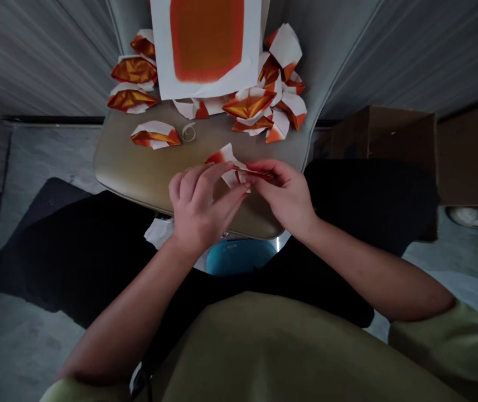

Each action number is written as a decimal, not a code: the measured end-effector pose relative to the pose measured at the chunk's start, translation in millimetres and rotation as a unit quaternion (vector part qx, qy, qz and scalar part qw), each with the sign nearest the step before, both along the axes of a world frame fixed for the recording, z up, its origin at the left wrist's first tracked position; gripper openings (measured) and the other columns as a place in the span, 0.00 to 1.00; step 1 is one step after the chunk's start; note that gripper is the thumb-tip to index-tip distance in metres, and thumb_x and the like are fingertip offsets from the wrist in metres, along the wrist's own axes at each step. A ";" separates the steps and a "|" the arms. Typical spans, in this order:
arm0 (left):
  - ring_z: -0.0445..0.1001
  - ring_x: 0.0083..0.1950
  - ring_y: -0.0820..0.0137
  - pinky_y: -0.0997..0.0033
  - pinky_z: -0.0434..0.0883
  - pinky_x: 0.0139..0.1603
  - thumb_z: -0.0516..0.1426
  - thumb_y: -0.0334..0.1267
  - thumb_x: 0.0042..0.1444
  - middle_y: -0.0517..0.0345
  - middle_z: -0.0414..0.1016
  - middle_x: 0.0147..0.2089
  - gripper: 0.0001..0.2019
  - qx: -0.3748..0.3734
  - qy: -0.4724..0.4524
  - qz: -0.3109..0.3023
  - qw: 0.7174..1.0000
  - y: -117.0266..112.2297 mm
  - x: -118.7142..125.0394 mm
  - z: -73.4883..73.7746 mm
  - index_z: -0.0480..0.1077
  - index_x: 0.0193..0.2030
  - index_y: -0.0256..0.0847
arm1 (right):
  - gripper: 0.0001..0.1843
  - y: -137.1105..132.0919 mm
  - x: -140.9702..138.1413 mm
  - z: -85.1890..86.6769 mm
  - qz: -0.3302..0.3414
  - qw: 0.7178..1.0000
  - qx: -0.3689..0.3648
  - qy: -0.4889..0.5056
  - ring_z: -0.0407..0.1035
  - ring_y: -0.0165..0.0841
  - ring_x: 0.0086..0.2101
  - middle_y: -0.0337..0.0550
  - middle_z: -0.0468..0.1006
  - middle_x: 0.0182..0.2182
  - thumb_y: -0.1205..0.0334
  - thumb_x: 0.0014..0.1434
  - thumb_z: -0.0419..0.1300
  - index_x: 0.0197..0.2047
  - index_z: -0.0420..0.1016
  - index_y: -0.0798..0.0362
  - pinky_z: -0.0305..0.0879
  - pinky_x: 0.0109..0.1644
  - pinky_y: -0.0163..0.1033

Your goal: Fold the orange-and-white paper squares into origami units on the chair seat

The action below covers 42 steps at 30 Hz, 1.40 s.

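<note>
My left hand (201, 204) and my right hand (284, 192) both pinch a partly folded sheet of white and orange-gold paper (227, 153) above the front of a chair seat (138, 167). One white flap of it sticks up between my hands. The left thumb and fingers grip its near and left edges; the right fingers close on its right end, hiding part of the folds. Left of it on the seat lies a folded gold paper piece (155, 135), with a small pale rubber band (188, 132) close beside.
A flat stack of white paper with orange-gold rectangles (207, 42) stands at the back of the seat. Folded pieces lie left (133, 97) and right (280, 72) of it. A blue stool-like object (241, 257) is below; cardboard boxes (401, 128) stand right.
</note>
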<state>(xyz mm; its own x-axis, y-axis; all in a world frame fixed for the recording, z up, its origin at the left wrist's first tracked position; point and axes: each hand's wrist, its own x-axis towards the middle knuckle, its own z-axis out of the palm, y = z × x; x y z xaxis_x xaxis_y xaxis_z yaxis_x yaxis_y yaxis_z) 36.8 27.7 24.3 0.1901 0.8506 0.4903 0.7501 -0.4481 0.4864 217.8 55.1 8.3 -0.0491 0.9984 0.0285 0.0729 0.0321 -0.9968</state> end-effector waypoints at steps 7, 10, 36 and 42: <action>0.66 0.70 0.53 0.44 0.50 0.74 0.66 0.46 0.60 0.60 0.78 0.60 0.04 -0.024 0.004 -0.033 0.999 7.0 -7.5 1.5 0.80 0.40 0.53 | 0.06 -4.2 -1.5 8.4 0.006 1.000 0.016 -0.016 0.79 0.32 0.44 0.39 0.84 0.44 0.62 0.60 0.67 0.42 0.82 0.49 0.77 0.50 0.40; 0.69 0.68 0.55 0.44 0.53 0.73 0.65 0.46 0.61 0.62 0.79 0.59 0.05 -0.039 -0.001 -0.047 0.998 8.6 -14.3 -0.5 0.80 0.43 0.56 | 0.07 -4.4 -0.3 9.7 0.012 1.000 0.011 -0.027 0.79 0.32 0.44 0.39 0.85 0.44 0.62 0.62 0.64 0.43 0.83 0.48 0.77 0.50 0.40; 0.79 0.50 0.60 0.54 0.64 0.54 0.61 0.44 0.64 0.56 0.83 0.52 0.06 0.035 0.087 -0.063 0.994 14.4 -20.4 -3.3 0.78 0.45 0.51 | 0.08 -5.8 4.0 18.6 0.056 0.998 -0.006 -0.022 0.77 0.30 0.36 0.37 0.85 0.36 0.60 0.62 0.63 0.39 0.85 0.48 0.73 0.42 0.37; 0.79 0.51 0.58 0.55 0.65 0.54 0.64 0.49 0.60 0.54 0.83 0.53 0.13 -0.001 0.064 -0.073 0.995 16.5 -19.2 -1.3 0.77 0.50 0.50 | 0.09 -2.4 8.2 18.4 0.062 0.998 -0.012 -0.015 0.72 0.29 0.29 0.36 0.82 0.30 0.56 0.63 0.63 0.38 0.84 0.49 0.69 0.33 0.36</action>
<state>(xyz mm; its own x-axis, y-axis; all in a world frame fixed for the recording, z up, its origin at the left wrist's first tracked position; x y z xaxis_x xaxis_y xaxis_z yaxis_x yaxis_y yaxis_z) 17.6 44.2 23.1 0.3731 0.8098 0.4528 0.7331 -0.5565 0.3910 226.0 52.7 26.7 -0.1726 0.9850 0.0020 0.0990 0.0194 -0.9949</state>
